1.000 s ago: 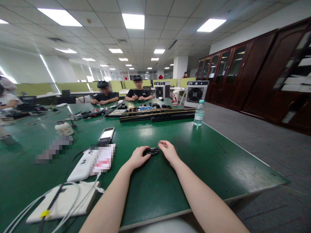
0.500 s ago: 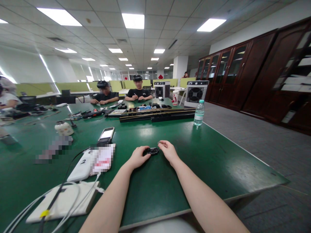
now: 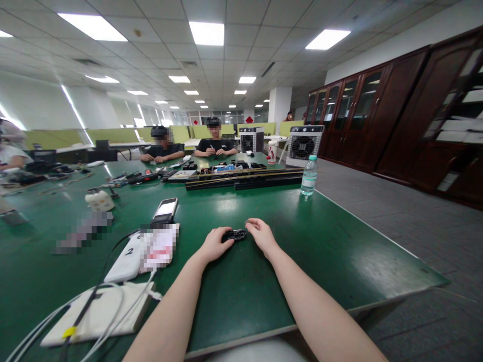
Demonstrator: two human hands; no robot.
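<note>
Low over the green table (image 3: 241, 296), a small black mechanical-looking part (image 3: 237, 235) sits between the thumb and fingers of my left hand (image 3: 216, 244). Its exact kind is too small to make out. My right hand (image 3: 261, 235) is closed in a pinch just to the right of the part. A small greyish piece (image 3: 247, 222) shows at its fingertips, too small to name.
Left lie a phone (image 3: 165, 211), a white device marked 2 (image 3: 126, 259) and a white power bank (image 3: 98, 311) with cables. A water bottle (image 3: 309, 176) stands ahead right. Black rails (image 3: 267, 180) cross the table's far part. Two people (image 3: 215, 143) sit opposite.
</note>
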